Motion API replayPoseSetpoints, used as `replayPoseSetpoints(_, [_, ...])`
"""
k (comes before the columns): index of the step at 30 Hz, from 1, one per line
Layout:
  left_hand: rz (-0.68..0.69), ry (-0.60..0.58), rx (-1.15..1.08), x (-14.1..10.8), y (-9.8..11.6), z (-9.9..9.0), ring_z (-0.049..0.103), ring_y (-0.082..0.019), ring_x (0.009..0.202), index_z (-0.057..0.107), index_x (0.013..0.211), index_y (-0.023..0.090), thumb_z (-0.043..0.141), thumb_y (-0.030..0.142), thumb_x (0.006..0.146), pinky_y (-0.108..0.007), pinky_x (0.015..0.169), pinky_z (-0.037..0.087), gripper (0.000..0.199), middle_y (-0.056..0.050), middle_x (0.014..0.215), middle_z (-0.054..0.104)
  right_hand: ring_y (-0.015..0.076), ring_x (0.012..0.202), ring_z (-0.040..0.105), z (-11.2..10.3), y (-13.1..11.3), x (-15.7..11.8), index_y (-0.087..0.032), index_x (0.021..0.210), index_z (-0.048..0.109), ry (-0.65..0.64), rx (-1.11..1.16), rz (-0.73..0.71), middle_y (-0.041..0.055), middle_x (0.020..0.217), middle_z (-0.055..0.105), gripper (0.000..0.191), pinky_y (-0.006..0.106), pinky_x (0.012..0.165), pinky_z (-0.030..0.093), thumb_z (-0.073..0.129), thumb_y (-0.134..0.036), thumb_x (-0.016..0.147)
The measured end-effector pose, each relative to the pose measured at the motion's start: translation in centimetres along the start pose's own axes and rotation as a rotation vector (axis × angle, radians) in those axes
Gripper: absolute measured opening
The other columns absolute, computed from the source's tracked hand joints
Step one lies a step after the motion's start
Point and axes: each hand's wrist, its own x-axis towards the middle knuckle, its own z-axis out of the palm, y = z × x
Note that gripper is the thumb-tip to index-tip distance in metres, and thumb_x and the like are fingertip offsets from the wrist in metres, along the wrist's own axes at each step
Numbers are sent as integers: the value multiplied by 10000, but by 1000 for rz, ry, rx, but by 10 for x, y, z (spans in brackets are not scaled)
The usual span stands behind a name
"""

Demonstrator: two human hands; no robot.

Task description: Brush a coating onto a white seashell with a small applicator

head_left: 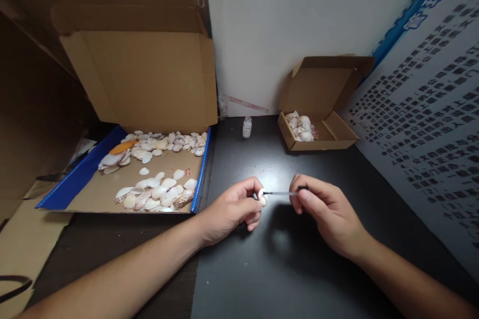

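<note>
Between the thumb and fingers of my left hand [239, 204] is a small white shell [263, 198], held above the dark table. My right hand [327, 209] pinches the black cap of a thin applicator brush [279, 193]. Its dark tip points left and meets the shell, or lies just in front of it. Beyond both hands a small clear glass bottle [247, 127] with a pale label stands upright, its neck uncapped. My fingers hide part of the shell.
At left an open cardboard box [101, 199] with blue sides holds many flat shells [157, 194] in two groups. A smaller open box [318, 146] at the back right contains white shells [301, 127]. A white wall and a printed panel [430, 94] border the table [232, 269].
</note>
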Motion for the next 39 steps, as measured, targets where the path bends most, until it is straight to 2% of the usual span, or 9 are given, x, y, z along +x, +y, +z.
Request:
replayPoseSetpoints(3, [0, -5, 6, 0, 0, 0, 371, -45, 515, 429, 853, 189, 611, 217, 799, -201, 510, 346, 191, 59, 672, 410, 127, 566, 429, 1, -1, -2, -189, 658, 484, -31, -23, -23, -20, 614, 470, 302, 260, 544, 331, 487, -317, 932])
replayPoseSetpoints(7, [11, -7, 9, 0, -1, -1, 370, -43, 516, 432, 840, 187, 615, 215, 798, -203, 515, 358, 190, 58, 678, 413, 127, 575, 428, -1, 1, -3, -188, 654, 479, 44, -38, -15, -19, 616, 457, 313, 260, 553, 336, 471, -313, 940])
replayPoseSetpoints(12, [7, -11, 2, 0, -2, -1, 377, -48, 519, 435, 850, 187, 618, 206, 791, -202, 508, 357, 194, 60, 666, 405, 120, 565, 418, -3, 0, -1, -186, 655, 477, -55, -40, -18, -24, 610, 455, 307, 253, 540, 329, 490, -320, 930])
replayPoseSetpoints(16, [13, -9, -15, 0, 0, 0, 380, -46, 521, 448, 823, 176, 604, 194, 789, -205, 512, 369, 161, 54, 672, 402, 118, 558, 397, -3, -1, 0, -187, 646, 468, 36, -67, 14, -27, 600, 435, 326, 254, 536, 318, 465, -324, 942])
replayPoseSetpoints(21, [9, 3, -36, 0, 0, 1, 380, -43, 512, 441, 825, 176, 599, 186, 771, -203, 502, 364, 167, 48, 690, 420, 120, 567, 418, -2, 0, -2, -188, 655, 480, -49, -11, -18, -25, 611, 454, 318, 254, 546, 330, 476, -336, 936])
replayPoseSetpoints(26, [13, 0, -49, 0, 0, 1, 387, -39, 504, 448, 805, 168, 584, 167, 762, -202, 498, 367, 142, 48, 697, 419, 122, 568, 402, -2, 3, -2, -188, 655, 472, 35, -30, 12, -27, 606, 436, 327, 257, 546, 320, 465, -337, 947])
replayPoseSetpoints(31, [4, 7, -56, 0, 2, 2, 393, -37, 499, 453, 802, 163, 574, 158, 753, -200, 491, 363, 131, 46, 704, 427, 121, 571, 414, -1, 1, -1, -188, 662, 477, -49, -9, -6, -25, 616, 458, 320, 256, 550, 324, 470, -337, 945])
replayPoseSetpoints(36, [3, 13, -66, 1, 3, 2, 396, -36, 496, 455, 795, 162, 572, 151, 747, -200, 492, 364, 127, 47, 702, 428, 120, 552, 380, -1, -1, -1, -190, 641, 456, 31, -62, 52, -31, 589, 414, 334, 255, 532, 305, 474, -338, 940])
replayPoseSetpoints(39, [-3, 7, -68, 1, 4, 2, 399, -39, 498, 457, 793, 160, 570, 147, 748, -201, 494, 363, 122, 46, 696, 431, 127, 572, 407, -1, 0, -3, -189, 652, 471, 6, -10, 37, -23, 608, 439, 346, 259, 552, 325, 444, -357, 953])
